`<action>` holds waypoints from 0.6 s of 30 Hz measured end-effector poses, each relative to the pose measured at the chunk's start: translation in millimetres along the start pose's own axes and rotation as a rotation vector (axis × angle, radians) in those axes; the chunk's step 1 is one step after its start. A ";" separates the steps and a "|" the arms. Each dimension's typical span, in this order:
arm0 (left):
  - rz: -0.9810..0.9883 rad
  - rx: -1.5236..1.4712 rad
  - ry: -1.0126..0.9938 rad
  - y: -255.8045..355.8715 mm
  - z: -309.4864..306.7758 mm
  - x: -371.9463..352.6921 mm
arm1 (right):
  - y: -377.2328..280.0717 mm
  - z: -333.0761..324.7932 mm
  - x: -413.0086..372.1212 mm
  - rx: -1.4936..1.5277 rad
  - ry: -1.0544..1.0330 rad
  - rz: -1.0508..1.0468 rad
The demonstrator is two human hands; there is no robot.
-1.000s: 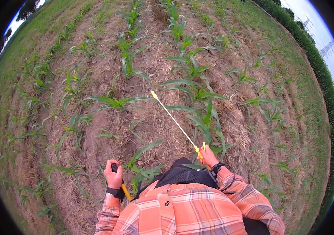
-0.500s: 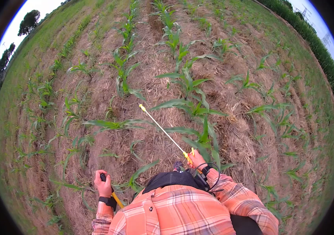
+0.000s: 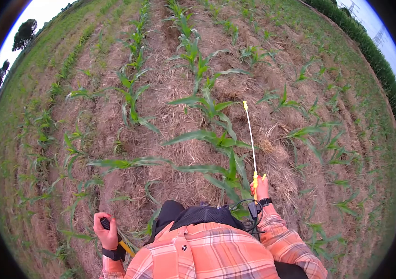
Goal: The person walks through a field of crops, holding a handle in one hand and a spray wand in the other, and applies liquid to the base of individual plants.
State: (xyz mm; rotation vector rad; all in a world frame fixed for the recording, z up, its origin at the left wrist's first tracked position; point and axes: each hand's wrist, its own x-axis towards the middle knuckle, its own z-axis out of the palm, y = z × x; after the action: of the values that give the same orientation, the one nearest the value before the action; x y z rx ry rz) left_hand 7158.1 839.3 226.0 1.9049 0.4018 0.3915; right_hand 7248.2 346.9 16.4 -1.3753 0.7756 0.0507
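Observation:
My right hand (image 3: 261,187) is closed on the yellow grip of a spray wand (image 3: 252,143). The thin pale wand points forward, its yellow nozzle over straw-covered soil just right of a corn row. A black hose (image 3: 240,202) loops beside that wrist. At the lower left, my left hand (image 3: 106,230) is wrapped round the black end of a yellow lever (image 3: 126,248). Both wrists wear dark bands. Green corn plants (image 3: 229,174) stand between my hands, in front of my body.
More corn rows (image 3: 133,104) run forward over soil with dry straw (image 3: 179,172). Tall green growth (image 3: 370,49) borders the field at the right. Trees (image 3: 24,35) stand at the far left, pylons at the far right.
My right hand has moved right with the wand, which has swung from pointing forward-left to nearly straight ahead. My left hand has shifted slightly left and down. A dark-clothed knee now shows.

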 end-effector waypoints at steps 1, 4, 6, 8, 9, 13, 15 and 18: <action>-0.003 -0.001 0.033 19.7 -5.6 -2.4 | -3.2 -1.9 2.2 -0.001 0.045 -0.016; 0.019 0.023 0.072 12.4 -10.9 18.6 | -7.0 -5.6 12.4 -0.036 0.154 -0.062; 0.012 0.072 0.041 -15.4 0.4 47.5 | -10.0 -0.1 20.1 0.019 0.187 -0.052; 0.070 0.116 -0.027 -54.6 24.3 86.5 | -22.4 20.3 20.9 0.034 0.202 -0.045; 0.019 0.117 -0.092 -56.2 36.0 98.2 | -28.6 34.3 21.1 0.015 0.177 -0.037; -0.014 0.089 -0.087 -96.6 51.2 135.2 | -43.8 92.1 35.1 -0.079 0.073 -0.027; -0.024 0.082 -0.077 -111.5 47.6 150.1 | -53.1 132.5 32.0 -0.139 0.000 -0.056; -0.030 0.134 -0.082 -126.0 44.7 165.7 | -54.2 180.9 36.0 -0.210 -0.176 -0.052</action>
State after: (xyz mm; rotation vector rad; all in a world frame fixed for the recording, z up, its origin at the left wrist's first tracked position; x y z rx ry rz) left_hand 7313.9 921.1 106.1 2.0355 0.4100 0.2708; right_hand 7384.2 480.1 42.6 -1.5657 0.5995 0.2150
